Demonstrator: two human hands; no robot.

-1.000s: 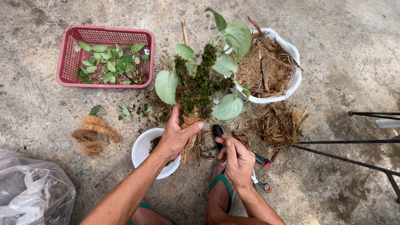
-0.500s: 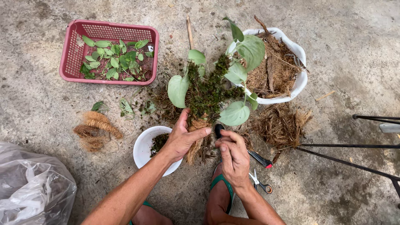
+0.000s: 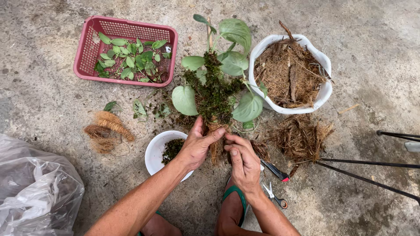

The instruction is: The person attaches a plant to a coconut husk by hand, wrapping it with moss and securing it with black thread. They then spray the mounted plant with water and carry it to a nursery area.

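Note:
A mossy pole (image 3: pixel 214 94) with large round green leaves lies on the concrete, its lower end wrapped in brown coconut fibre (image 3: pixel 216 144). My left hand (image 3: pixel 197 146) grips that fibre-wrapped end from the left. My right hand (image 3: pixel 243 164) presses its fingers against the same end from the right. A white bowl (image 3: pixel 154 150) with dark moss in it sits just left of my left hand. Small snips (image 3: pixel 274 196) and a black-handled tool (image 3: pixel 275 169) lie by my right wrist.
A pink basket (image 3: pixel 87 57) of leaf cuttings stands at the upper left. A white pot (image 3: pixel 323 94) full of coconut husk is at the upper right, with a loose husk pile (image 3: pixel 302 135) below it. Fibre coils (image 3: pixel 107 129), a plastic bag (image 3: pixel 37 192) and black tripod legs (image 3: pixel 372 166) surround me.
My right hand has moved up onto the fibre-wrapped end beside my left hand. The view has shifted slightly, so the pole sits more upright in frame.

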